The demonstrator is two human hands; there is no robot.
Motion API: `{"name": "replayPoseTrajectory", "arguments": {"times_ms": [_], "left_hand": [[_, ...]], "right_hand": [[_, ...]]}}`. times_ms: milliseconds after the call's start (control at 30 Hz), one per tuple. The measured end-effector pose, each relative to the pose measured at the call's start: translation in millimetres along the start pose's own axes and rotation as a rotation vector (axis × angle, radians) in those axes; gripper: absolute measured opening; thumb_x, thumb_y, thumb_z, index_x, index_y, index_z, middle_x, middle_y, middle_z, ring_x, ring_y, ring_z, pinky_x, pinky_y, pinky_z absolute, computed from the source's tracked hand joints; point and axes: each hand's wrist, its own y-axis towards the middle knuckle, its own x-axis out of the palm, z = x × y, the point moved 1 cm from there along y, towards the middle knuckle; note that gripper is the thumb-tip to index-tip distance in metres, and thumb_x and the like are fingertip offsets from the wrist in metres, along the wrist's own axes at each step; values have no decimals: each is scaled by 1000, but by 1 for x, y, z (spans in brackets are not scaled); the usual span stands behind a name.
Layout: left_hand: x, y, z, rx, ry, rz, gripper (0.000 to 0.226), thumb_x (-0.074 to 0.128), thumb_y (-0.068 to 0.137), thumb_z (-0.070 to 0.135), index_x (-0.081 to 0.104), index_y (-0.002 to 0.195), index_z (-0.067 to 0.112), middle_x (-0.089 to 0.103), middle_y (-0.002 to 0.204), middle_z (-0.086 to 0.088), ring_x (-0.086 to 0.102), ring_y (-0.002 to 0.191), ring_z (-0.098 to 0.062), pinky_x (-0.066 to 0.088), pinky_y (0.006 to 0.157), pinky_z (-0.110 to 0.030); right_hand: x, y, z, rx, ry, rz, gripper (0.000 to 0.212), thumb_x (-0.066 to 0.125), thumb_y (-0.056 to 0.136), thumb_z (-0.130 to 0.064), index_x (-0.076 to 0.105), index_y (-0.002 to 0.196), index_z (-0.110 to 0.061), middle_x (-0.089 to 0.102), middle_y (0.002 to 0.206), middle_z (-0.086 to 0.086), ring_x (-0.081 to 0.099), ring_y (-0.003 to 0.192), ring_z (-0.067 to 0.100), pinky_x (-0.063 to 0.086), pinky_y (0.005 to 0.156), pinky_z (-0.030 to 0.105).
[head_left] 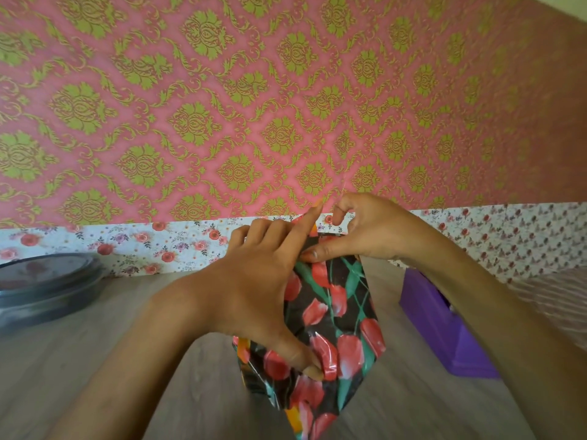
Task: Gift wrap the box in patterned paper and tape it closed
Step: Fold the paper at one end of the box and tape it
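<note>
Folding the end flap of the wrapped box, stood on the surface. Left hand grip round it, right hand pinching the top edge. Probably needs a strip from the purple tape dispenser next

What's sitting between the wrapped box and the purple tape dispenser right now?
Nothing: the head view shows only a bare strip of wooden table between the wrapped box and the purple tape dispenser.

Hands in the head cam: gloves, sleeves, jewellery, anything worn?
Left hand and right hand are both bare, with no gloves. No sleeves, watch or bangles show up to the frame edge. The fingers are too blurred to tell whether there are rings.
</note>
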Motion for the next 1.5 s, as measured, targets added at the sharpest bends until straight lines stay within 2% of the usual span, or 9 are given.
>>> {"name": "replayPoseTrajectory", "arguments": {"times_ms": [167,367,500,633,967,1133,1267,1367,1500], "left_hand": [[0,-1,0,-11,9,-12,152,73,42,76,-45,129,39,7,125,23,4,120,-2,5,100,-21],[1,1,-4,-19,25,-22,150,72,42,77,-38,136,37,6,127,23,3,123,-2,9,107,-25],[2,3,-6,-24,75,-55,143,66,38,84,-25,140,41,1,124,29,0,118,2,9,114,-34],[2,3,-7,35,93,-12,127,42,22,97,-34,119,66,6,131,23,-1,114,2,16,110,-36],[4,6,-7,29,220,-36,109,19,16,104,-24,114,78,7,131,15,7,120,-11,25,111,-38],[0,2,-6,41,175,-73,98,22,21,102,-16,110,84,4,135,17,5,124,-10,24,111,-40],[0,3,-6,59,151,-73,104,25,24,100,-22,115,79,4,137,18,4,124,-8,24,110,-39],[2,5,-11,46,128,-16,126,26,18,102,-37,121,64,10,137,18,8,123,-8,24,109,-36],[7,10,-16,21,90,34,140,28,12,102,-44,122,54,13,143,16,10,121,-6,25,109,-37]], "right_hand": [[-21,0,37,107,174,-11,55,79,49,-48,53,89,-21,48,102,-10,54,91,11,39,68,27],[-22,-12,118,327,259,-15,38,78,70,-30,56,95,-13,46,69,-4,39,55,8,31,40,16],[-27,-32,163,385,209,204,31,81,69,-26,62,86,-7,61,75,6,56,67,20,39,57,25],[-29,-48,208,496,111,429,29,79,73,-23,61,86,-4,64,89,13,61,87,30,45,75,34],[-12,-61,239,559,280,334,25,64,84,-38,66,78,-13,63,103,9,55,98,25,41,81,35],[-12,-57,226,564,315,316,27,67,83,-32,66,84,-4,56,77,3,43,61,11,28,51,23],[-8,-54,224,565,411,395,29,78,74,-18,61,93,-5,58,83,5,48,63,11,31,50,22],[2,-55,223,627,725,584,29,76,70,1,56,89,-8,59,90,11,55,64,15,39,49,23],[12,-60,222,669,1124,705,19,65,77,5,53,81,-10,56,73,5,51,34,3,31,30,12]]}}
